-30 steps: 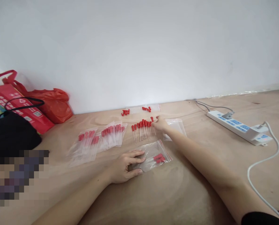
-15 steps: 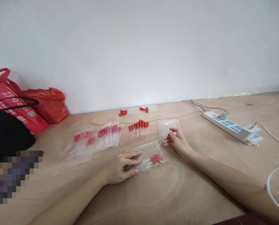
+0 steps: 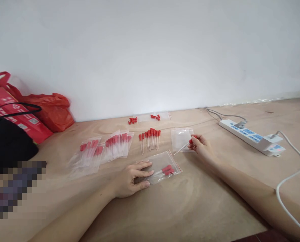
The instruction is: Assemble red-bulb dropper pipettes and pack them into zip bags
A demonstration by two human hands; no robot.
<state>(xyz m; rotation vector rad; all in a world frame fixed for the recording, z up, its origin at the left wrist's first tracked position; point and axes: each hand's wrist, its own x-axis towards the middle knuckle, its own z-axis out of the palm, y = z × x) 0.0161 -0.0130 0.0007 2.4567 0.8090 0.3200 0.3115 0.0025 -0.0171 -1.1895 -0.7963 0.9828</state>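
My left hand (image 3: 133,178) lies with fingers spread on the left part of a clear zip bag (image 3: 162,159), which holds red-capped droppers (image 3: 168,169). To the right, my right hand (image 3: 200,146) pinches a dropper (image 3: 182,147) by its red bulb, its thin tip pointing down and left, just beyond the bag's open-end edge. Under that dropper is a flat clear bag (image 3: 181,136). Several loose droppers (image 3: 151,137) lie in a row behind the first bag. Filled bags (image 3: 117,144) overlap at the left.
Red bulbs (image 3: 133,120) and clear bags (image 3: 143,117) lie by the wall. A white power strip (image 3: 250,137) with cables stands at the right; one cable crosses near my right forearm. Red bags (image 3: 51,111) and a black item (image 3: 10,144) are at the left.
My right hand has moved right with the dropper, and its tip has drawn away from the zip bag's edge. My left hand has barely moved.
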